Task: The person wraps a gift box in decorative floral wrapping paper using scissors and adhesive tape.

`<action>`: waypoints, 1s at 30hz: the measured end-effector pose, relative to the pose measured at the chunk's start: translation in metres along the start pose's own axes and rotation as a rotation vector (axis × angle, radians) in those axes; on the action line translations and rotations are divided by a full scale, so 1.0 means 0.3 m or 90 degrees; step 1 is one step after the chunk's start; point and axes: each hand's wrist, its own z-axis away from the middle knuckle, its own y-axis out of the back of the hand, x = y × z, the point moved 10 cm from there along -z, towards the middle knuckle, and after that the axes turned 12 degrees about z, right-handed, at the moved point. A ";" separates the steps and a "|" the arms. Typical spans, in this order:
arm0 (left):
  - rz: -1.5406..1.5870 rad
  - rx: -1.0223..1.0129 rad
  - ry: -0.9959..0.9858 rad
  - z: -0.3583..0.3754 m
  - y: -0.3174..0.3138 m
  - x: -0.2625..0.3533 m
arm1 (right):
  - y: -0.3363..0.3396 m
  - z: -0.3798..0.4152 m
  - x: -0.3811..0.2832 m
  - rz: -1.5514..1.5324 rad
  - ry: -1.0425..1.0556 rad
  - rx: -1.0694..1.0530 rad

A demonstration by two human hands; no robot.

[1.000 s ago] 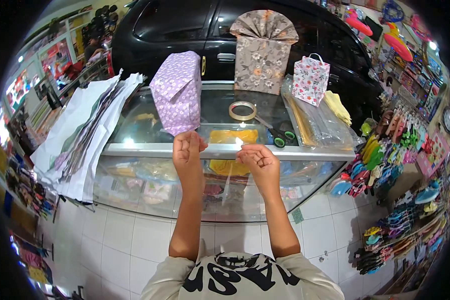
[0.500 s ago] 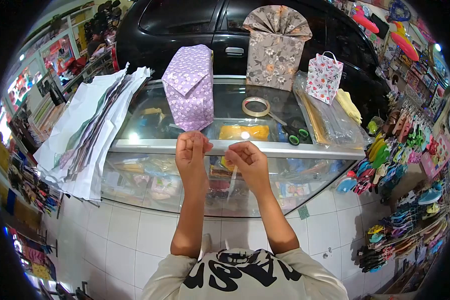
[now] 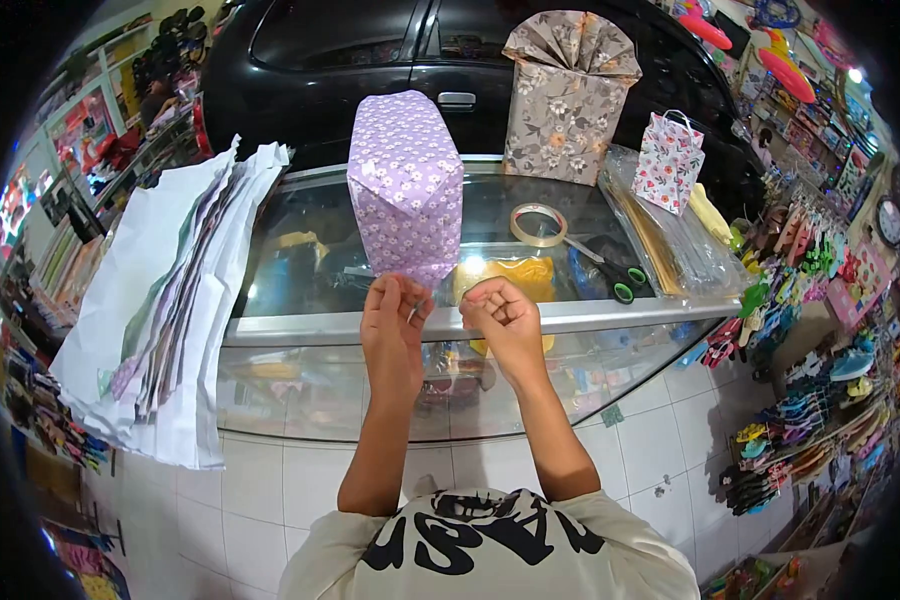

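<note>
My left hand (image 3: 395, 325) is closed, thumb against the fingers, with its fingertips right at the near lower end of a purple flowered gift-wrapped box (image 3: 406, 190). To the right, my right hand (image 3: 505, 318) is held in a pinch at the counter's front edge. The clear strip of tape that hung from it half a second ago hardly shows now. What the left fingertips hold, if anything, I cannot tell. Beyond my right hand lie a roll of tape (image 3: 538, 240), scissors (image 3: 610, 266) with green-and-black handles and a yellow packet (image 3: 525, 277).
The glass counter (image 3: 310, 325) has a metal front edge. White paper sheets (image 3: 185, 300) hang over its left end. A grey flowered gift bag (image 3: 560, 125), a small flowered bag (image 3: 667, 165) and plastic packs (image 3: 660, 250) stand or lie at right. A black car (image 3: 340, 100) is behind.
The view has shifted, so the counter and box appear nearer. My left hand has come up to the box's near lower end. My right hand stays pinched, its hanging strip no longer showing clearly.
</note>
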 end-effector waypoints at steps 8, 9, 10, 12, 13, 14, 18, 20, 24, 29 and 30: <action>-0.148 -0.085 -0.020 -0.027 -0.022 0.004 | -0.062 -0.004 -0.028 0.005 0.085 -0.044; -0.150 -0.079 -0.007 -0.033 -0.017 -0.003 | -0.059 -0.003 -0.027 0.013 0.090 -0.037; -0.140 -0.080 -0.006 -0.036 -0.016 -0.004 | -0.057 0.002 -0.033 0.014 0.098 -0.033; -0.121 -0.082 -0.004 -0.041 -0.013 -0.007 | -0.056 0.014 -0.052 0.018 0.115 -0.023; -0.113 -0.081 0.006 -0.040 -0.012 -0.013 | -0.053 0.021 -0.056 0.029 0.118 -0.019; -0.104 -0.081 0.014 -0.041 -0.015 -0.020 | -0.049 0.027 -0.063 0.042 0.123 -0.016; -0.119 -0.102 -0.020 -0.024 -0.049 -0.040 | -0.002 0.049 -0.103 0.082 0.136 0.015; -0.112 -0.097 -0.065 -0.017 -0.069 -0.040 | 0.039 0.054 -0.116 0.103 0.152 0.019; -0.140 -0.084 -0.173 -0.001 -0.120 -0.007 | 0.139 0.067 -0.169 0.137 0.161 0.041; -0.152 -0.090 -0.231 0.032 -0.170 -0.031 | 0.419 0.088 -0.337 0.596 0.177 0.198; -0.147 -0.088 -0.234 0.041 -0.176 -0.043 | 0.473 0.080 -0.375 0.718 0.149 0.211</action>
